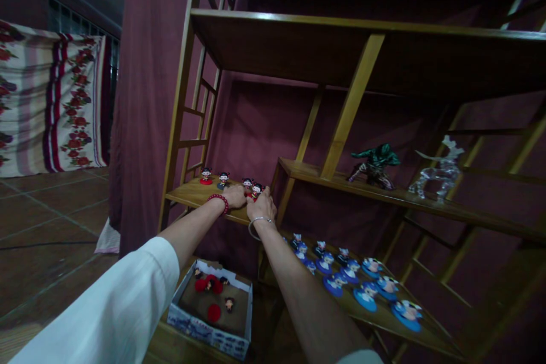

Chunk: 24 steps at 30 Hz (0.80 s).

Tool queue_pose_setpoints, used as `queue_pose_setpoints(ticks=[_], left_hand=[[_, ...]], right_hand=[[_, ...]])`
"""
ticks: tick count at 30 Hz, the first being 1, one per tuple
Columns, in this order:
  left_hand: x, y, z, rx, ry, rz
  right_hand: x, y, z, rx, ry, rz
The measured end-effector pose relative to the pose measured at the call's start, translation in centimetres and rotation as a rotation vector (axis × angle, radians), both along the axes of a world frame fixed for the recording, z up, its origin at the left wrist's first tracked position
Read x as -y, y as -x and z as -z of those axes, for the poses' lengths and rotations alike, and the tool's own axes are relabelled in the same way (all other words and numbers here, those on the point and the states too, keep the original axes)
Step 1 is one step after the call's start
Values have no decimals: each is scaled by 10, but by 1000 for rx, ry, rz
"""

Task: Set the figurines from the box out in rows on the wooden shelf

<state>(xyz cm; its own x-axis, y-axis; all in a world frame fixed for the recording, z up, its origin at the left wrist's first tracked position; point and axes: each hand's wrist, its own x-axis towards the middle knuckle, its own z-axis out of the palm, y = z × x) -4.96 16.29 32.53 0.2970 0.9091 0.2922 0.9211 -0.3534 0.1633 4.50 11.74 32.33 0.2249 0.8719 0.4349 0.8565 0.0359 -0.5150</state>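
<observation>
My right hand (263, 205), with a bangle at the wrist, is closed around a small red-based figurine (256, 189) at the right end of the left shelf board (194, 194). Just left of it, my left hand (234, 197), wearing a red bead bracelet, has its fingers curled in close to the same figurine. What its fingertips grip is hidden. Another figurine (247, 182) stands just behind the hands. Farther left on the board are a figurine on a red base (206, 175) and a figurine on a dark base (223, 179).
Below stands an open cardboard box (205, 334) holding several figurine parts and red discs (214, 312). Several blue-based figurines (365, 294) fill the lower right shelf. A green sculpture (377, 162) and a clear deer ornament (439, 173) stand on the right shelf. A wooden upright (354, 105) divides the unit.
</observation>
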Motion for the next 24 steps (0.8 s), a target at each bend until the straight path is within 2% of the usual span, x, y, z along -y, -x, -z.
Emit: queue_pose_setpoints(ticks=[13,24], left_hand=[[-5,2,2,-58,1,35],[4,1,3,-64,-76,30]], right_hand=[[0,0,0,8,8,16],[-4,0,1,-1,-5,29]])
